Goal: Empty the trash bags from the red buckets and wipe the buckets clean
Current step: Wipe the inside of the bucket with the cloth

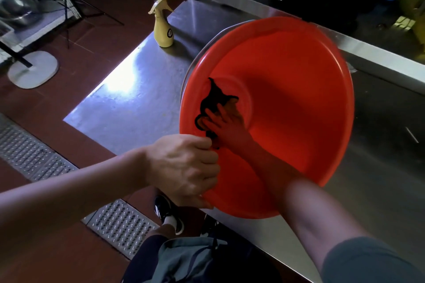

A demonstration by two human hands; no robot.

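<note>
Inside red bucket [287, 103], right hand [226, 122] presses dark cloth [215, 99]; left hand [186, 165] grips rim

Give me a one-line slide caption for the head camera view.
Left hand grips the rim of the tilted red plastic bucket while the right hand presses a dark cloth inside it.

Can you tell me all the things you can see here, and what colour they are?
bucket: 1, red, tilted on the steel table
cloth: 1, dark, inside the bucket under the right hand
spray bottle: 1, yellow, standing on the table's far corner
table: 1, shiny steel
floor drain grates: 2, grey metal, on the brown floor
stand base: 1, white, floor at left
left hand: grips the bucket rim
right hand: presses the cloth inside
</note>
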